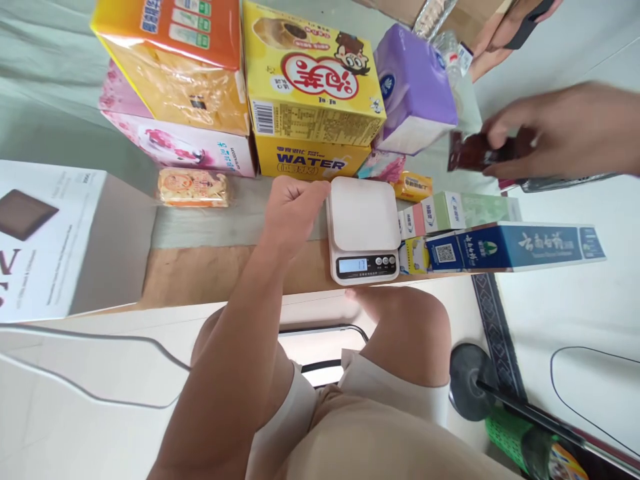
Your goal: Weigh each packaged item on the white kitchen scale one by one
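Note:
A white digital kitchen scale (366,217) with a lit display lies at the table's front edge, its plate bare. My left hand (295,210) is closed in a fist just left of the scale, thumb tip at the plate's upper left corner. No object shows in that fist; whether the thumb presses on the scale I cannot tell. Off to the right, my right hand (525,137) pinches a small dark reddish-brown packet (483,152) between thumb and fingers, somewhat blurred.
Snack boxes, including a yellow box (310,80), stand stacked behind the scale beside a purple tissue pack (413,87). Toothpaste boxes (520,247) lie right of it. A white carton (60,233) and a wrapped snack (193,188) sit left. Another person's arm (515,33) shows top right.

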`<act>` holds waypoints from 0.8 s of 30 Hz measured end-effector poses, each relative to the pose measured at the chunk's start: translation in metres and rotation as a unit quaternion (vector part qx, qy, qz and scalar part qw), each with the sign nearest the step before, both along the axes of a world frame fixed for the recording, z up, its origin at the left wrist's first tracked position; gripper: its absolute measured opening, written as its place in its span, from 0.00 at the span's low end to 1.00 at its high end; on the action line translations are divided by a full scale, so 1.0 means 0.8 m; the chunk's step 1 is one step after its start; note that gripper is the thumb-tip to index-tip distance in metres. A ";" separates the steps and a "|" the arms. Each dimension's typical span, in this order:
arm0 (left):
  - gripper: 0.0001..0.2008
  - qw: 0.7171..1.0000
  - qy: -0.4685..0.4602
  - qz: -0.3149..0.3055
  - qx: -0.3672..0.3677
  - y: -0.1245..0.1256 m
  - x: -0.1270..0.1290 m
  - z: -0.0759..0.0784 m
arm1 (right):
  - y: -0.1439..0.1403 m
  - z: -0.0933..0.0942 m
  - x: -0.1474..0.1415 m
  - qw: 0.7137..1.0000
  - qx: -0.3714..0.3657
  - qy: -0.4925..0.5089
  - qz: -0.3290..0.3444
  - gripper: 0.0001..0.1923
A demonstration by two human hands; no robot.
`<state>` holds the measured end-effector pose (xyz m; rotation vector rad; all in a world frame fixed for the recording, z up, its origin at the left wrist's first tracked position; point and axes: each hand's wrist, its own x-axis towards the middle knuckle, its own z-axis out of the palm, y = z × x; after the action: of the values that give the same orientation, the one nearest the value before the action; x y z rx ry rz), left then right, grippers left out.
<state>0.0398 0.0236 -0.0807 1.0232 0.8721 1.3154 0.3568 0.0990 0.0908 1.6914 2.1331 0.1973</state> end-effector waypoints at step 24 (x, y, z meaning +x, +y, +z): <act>0.26 0.962 0.229 0.151 -0.001 -0.055 -0.065 0.016 | -0.085 -0.059 -0.269 0.947 -0.017 0.125 0.295 0.22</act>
<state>-0.0123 -0.0205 -0.0682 1.2539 1.4259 1.3456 0.1418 0.0313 0.0435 1.0552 2.7704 0.1138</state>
